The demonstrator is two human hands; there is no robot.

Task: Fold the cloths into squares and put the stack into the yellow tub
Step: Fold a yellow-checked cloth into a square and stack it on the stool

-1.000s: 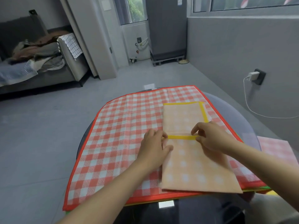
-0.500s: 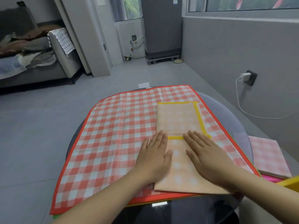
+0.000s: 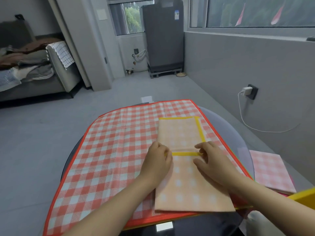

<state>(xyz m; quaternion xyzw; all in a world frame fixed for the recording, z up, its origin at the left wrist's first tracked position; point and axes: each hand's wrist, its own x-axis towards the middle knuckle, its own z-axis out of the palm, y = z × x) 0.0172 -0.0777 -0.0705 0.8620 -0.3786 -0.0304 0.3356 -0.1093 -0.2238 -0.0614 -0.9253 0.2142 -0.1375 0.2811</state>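
Note:
A peach checked cloth with yellow trim (image 3: 185, 181) lies folded into a long strip on a spread red-and-white checked cloth (image 3: 109, 150). Its near half is folded over, with a yellow hem running across the middle. My left hand (image 3: 157, 161) pinches the left end of that hem with curled fingers. My right hand (image 3: 210, 160) pinches the right end of the hem. A corner of the yellow tub (image 3: 305, 195) shows at the right edge. A folded pink checked cloth (image 3: 271, 171) lies beside it.
The cloths cover a round dark glass table (image 3: 238, 126). More coloured cloth edges peek out under the red one. A wall with a plugged-in charger (image 3: 246, 91) is on the right. Grey floor, a sofa and a fridge are beyond.
Both hands were flat, pressing the peach cloth half a second ago. Now their fingers have curled and pinch the yellow hem at its two ends.

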